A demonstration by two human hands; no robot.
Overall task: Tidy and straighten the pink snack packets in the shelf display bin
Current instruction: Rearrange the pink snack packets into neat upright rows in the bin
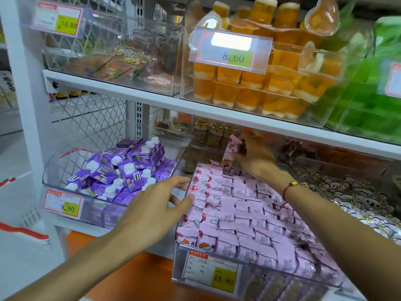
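The white shelf (152, 101) in front of me carries clear bins on two levels. Above sit orange jelly cups (249, 83) behind a price tag reading 8.60 (230, 49), with green packs (368, 94) to their right. On the lower level, the clear display bin (184, 170) straight ahead of me is packed with rows of pink snack packets (249, 213), and its front carries a tag marked 15.80 (211, 271). Just to its left, a second bin holds a jumble of purple drink cartons (121, 168) with white caps, tagged 9.90 (63, 206).

My left hand (152, 211) is spread, fingers relaxed, its fingertips touching the left wall of the pink bin and the nearest packets; its grip holds nothing. My right hand (253, 157) reaches to the back of the bin, a red cord bracelet (290, 186) on the wrist. Its grip pinches one pink packet (231, 152), held upright above the back rows.
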